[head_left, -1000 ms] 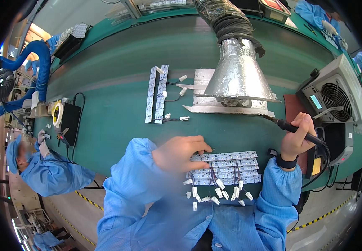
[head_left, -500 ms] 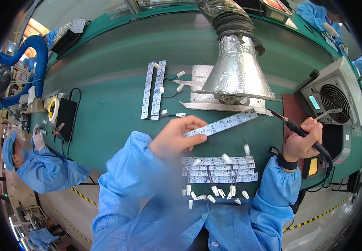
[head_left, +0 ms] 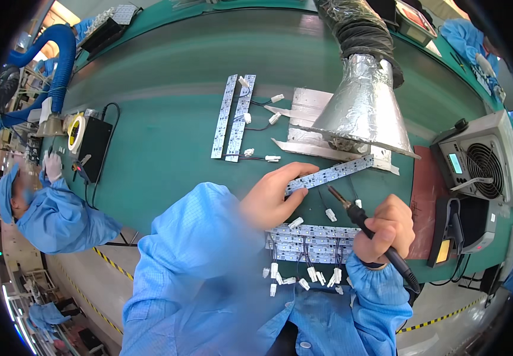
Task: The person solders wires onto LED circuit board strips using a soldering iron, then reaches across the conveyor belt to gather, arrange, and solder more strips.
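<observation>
Lifting one strip [head_left: 329,174] off the stack [head_left: 307,241], our left hand [head_left: 270,196] pinches it; right hand [head_left: 385,228] grips the iron [head_left: 368,230], tip now close.

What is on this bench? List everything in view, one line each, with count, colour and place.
held light strip: one, white, in the left hand under the hood
finished strips: two, white, lying side by side at the centre of the table
stacked strips: several, white with white plugs, at the near edge
soldering iron: one, black, in the right hand, tip by the held strip
fume hood: one, silver foil cone on a hose, right of centre
fan unit: one, grey, far right
black box: one, far left
table: one, green
co-worker: one, blue coat, at left
left hand: holds the strip
right hand: grips the iron
</observation>
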{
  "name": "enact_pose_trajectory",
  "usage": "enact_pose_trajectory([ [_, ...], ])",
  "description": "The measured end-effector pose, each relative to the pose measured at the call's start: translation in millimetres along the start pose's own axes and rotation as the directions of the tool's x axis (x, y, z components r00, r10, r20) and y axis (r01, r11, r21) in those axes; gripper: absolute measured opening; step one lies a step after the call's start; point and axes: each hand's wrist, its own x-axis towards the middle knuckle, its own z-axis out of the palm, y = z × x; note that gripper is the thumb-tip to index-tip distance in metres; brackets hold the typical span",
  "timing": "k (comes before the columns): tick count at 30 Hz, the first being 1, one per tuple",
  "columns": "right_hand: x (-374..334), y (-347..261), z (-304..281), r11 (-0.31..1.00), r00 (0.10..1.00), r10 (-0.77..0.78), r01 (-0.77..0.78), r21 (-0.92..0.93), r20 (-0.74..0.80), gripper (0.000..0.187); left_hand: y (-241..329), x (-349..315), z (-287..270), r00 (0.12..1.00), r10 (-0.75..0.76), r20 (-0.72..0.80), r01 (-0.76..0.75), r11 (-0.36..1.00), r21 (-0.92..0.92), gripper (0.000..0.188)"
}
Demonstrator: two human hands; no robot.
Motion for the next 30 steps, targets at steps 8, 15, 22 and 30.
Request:
enact_pose_trajectory([
  [8,-3,-2,9,0.999,0.996,0.022,-0.024,0.027,0.082,0.033,-1,0,0,1.0,0.016,-0.02,-0.015,0.999,0.036,0.037],
  [15,-2,-1,12,0.999,0.992,0.034,-0.039,0.038,0.12,0.032,-1,0,0,1.0,-0.002,-0.015,0.003,0.999,0.033,0.036],
  [22,-2,-1,13,0.998,0.99,0.037,-0.043,0.04,0.135,0.031,-5,0,0,1.0,0.002,0.001,-0.002,1.0,0.027,0.039],
  [30,-1,-1,14,0.998,0.99,0.039,-0.046,0.049,0.137,0.029,-3,0,0,1.0,-0.002,0.015,0.001,1.0,0.021,0.04],
])
